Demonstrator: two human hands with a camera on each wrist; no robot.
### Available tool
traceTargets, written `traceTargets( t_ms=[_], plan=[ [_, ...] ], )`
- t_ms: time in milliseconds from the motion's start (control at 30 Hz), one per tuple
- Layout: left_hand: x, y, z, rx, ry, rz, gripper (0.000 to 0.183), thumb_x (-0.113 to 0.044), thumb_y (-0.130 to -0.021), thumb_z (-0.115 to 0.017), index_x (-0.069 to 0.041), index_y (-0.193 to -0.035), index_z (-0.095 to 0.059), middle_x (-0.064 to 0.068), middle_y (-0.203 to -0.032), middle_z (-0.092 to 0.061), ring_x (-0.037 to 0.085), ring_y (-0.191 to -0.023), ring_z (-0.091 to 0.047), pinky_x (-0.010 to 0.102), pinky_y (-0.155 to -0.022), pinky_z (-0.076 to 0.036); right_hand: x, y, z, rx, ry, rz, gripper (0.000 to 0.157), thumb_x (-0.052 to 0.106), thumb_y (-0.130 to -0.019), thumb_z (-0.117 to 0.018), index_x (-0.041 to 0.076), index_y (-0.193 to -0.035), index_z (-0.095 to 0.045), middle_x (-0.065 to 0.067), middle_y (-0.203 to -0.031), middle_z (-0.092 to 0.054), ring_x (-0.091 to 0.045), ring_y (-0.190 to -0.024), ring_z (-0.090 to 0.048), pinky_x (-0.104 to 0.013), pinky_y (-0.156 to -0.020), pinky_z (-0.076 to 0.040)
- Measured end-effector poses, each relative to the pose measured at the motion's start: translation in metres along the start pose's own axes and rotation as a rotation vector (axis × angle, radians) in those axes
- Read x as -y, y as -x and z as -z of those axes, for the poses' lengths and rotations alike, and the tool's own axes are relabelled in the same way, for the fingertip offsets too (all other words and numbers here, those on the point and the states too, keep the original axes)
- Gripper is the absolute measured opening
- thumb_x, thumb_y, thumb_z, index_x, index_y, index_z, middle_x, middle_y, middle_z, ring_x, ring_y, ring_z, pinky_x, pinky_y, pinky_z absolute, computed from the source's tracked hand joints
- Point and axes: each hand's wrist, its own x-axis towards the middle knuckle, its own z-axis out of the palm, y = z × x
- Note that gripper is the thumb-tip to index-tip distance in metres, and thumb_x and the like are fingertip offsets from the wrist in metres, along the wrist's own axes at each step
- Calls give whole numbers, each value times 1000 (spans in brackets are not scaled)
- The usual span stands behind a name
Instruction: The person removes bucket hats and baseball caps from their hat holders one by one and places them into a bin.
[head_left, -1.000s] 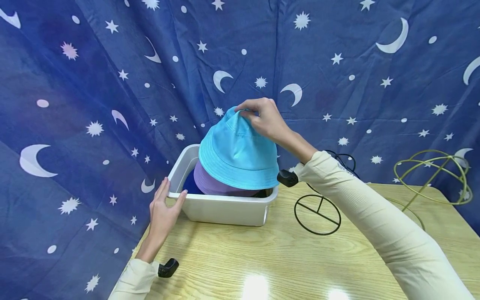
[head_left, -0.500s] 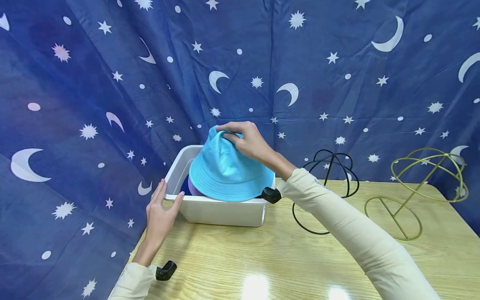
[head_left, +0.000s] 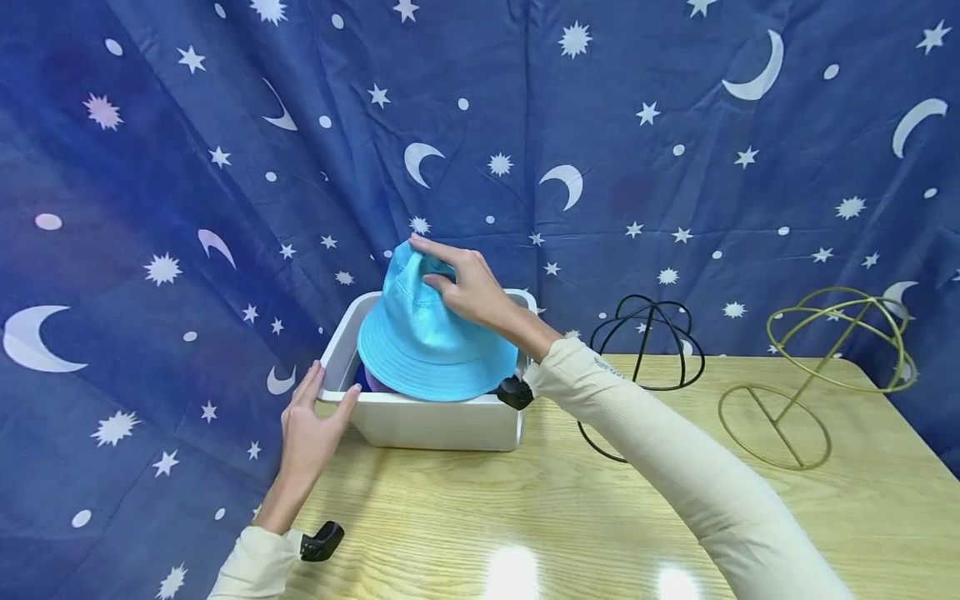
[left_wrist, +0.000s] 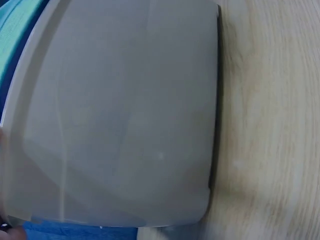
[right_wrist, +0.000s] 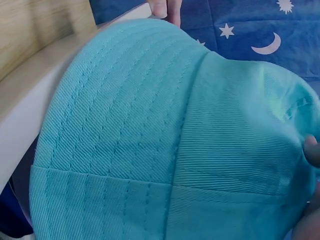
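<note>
A bright blue bucket hat (head_left: 427, 350) sits tilted in the white plastic bin (head_left: 442, 425), its brim reaching over the front rim. My right hand (head_left: 468, 287) pinches the top of the hat's crown between thumb and fingers. Stitched rows on the brim fill much of the right wrist view, with the right fingertips at its right edge. My left hand (head_left: 311, 433) holds the bin's front left corner, thumb on the front rim and fingers along the left side. A sliver of purple hat (head_left: 375, 383) shows below the blue brim; the rest is hidden.
To the right on the wooden table (head_left: 600, 525) stand a black wire hat stand (head_left: 651, 333), partly behind the right sleeve, and a gold wire hat stand (head_left: 817, 367). A blue curtain (head_left: 637, 167) with moons and stars hangs behind and on the left.
My right hand has lowered the blue hat and brought it left into the bin, covering most of the purple hat. My left hand keeps its place at the bin's corner.
</note>
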Motion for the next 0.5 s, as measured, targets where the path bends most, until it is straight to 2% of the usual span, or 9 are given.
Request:
traceTargets(
  t_ms=[100, 233, 367, 500],
  plan=[
    [-3, -2, 4, 46, -16, 28, 73, -33, -82, -73, 8, -136, -45, 16, -145, -40, 33, -135, -33, 42, -111, -26, 1, 1, 1, 50, 23, -24, 50, 4, -91, -61, 9, -139, -49, -4, -143, -46, -11, -133, -37, -19, -108, -26],
    [-7, -4, 8, 74, -61, 27, 74, -32, -83, -73, 11, -135, -44, 20, -144, -39, 35, -136, -30, 45, -112, -24, 4, 5, 8, 120, 42, -67, 54, 10, -90, -64, 12, -141, -46, -3, -146, -42, -11, -134, -35, -23, -109, -26],
    [-11, -6, 13, 65, -91, -1, 70, -26, -81, -74, 14, -131, -47, 23, -142, -42, 37, -135, -31, 48, -111, -25, 7, 12, 19, 183, 52, -100, 56, 16, -90, -65, 15, -142, -45, -2, -147, -40, -13, -134, -36, -30, -107, -33],
    [-16, -9, 19, 65, -103, -24, 66, -23, -81, -75, 13, -129, -49, 23, -141, -43, 39, -133, -34, 50, -108, -28, 9, 23, 31, 238, 66, -106, 55, 21, -91, -64, 12, -141, -45, -5, -147, -40, -17, -133, -38, -38, -100, -41]
  ],
)
